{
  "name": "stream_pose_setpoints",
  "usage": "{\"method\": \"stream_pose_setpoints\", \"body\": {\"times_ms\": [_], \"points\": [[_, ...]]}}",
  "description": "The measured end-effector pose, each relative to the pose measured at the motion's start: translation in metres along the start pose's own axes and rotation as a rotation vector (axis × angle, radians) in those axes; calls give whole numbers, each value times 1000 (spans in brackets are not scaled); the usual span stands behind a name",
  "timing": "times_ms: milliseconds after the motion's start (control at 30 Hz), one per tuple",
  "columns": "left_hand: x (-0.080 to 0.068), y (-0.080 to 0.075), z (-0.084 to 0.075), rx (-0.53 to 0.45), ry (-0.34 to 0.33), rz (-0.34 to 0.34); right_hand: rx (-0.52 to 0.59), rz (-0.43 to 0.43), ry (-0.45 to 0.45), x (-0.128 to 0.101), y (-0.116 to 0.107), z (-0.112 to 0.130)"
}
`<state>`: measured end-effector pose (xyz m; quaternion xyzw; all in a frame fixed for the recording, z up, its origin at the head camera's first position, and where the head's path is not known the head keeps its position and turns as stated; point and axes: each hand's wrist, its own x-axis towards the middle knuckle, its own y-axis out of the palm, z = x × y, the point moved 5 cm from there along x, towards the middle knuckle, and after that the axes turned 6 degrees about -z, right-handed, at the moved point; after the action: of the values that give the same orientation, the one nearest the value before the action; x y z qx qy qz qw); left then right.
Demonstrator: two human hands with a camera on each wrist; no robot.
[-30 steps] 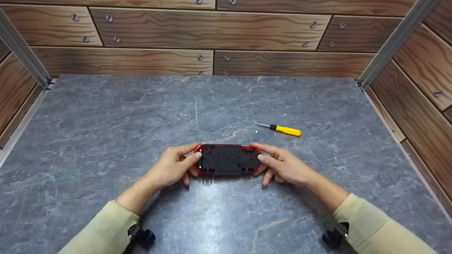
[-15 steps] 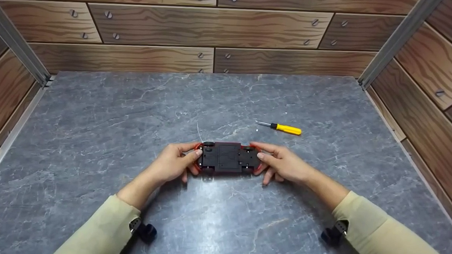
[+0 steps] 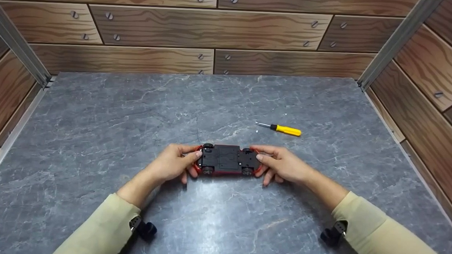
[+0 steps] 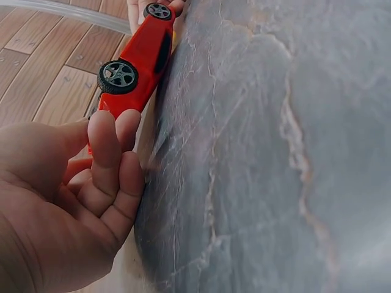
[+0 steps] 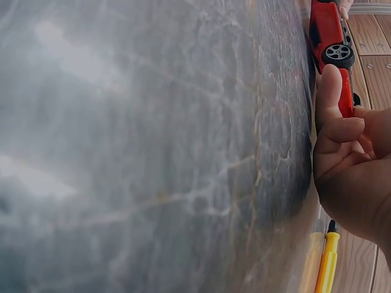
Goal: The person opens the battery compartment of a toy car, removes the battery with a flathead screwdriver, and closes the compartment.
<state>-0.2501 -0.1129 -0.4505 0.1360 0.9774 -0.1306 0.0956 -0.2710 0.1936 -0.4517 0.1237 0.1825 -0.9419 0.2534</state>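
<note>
A red toy car (image 3: pixel 227 158) is turned over in the head view, its black underside facing up and its wheels showing. My left hand (image 3: pixel 173 163) grips the left end, thumb on the underside and fingers curled beneath. At the opposite end my right hand (image 3: pixel 285 166) holds it the same way. A thin dark wire (image 3: pixel 197 129) runs away from the car's far left corner. The left wrist view shows the car's red side (image 4: pixel 146 46) and two spoked wheels beyond the fingertips. In the right wrist view, another wheel (image 5: pixel 338 55) shows above the fingers.
Behind the car, to the right, lies a screwdriver (image 3: pixel 287 130) with a yellow handle, its tip pointing left. Small pale bits (image 3: pixel 256 131) lie near it on the grey marbled tabletop (image 3: pixel 116 107). Wood-patterned panels (image 3: pixel 215 29) stand along the back and sides.
The car has tilted slightly between my hands, and its wheels now show more clearly than before. The thin wire has shifted. Both hands stay in nearly the same place.
</note>
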Motion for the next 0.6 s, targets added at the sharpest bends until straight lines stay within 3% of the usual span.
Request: {"method": "stream_pose_setpoints", "body": {"times_ms": [267, 367, 467, 600], "points": [[0, -1, 0, -3, -9, -3, -1, -22, 3, 1, -2, -2], [-3, -2, -1, 28, 32, -20, -29, -64, -8, -2, -3, -1], [-9, -6, -4, 126, 101, -86, -116, -168, -60, -11, -5, 6], [-20, -14, -14, 352, 240, -211, -343, -362, -233, -26, -5, 22]]}}
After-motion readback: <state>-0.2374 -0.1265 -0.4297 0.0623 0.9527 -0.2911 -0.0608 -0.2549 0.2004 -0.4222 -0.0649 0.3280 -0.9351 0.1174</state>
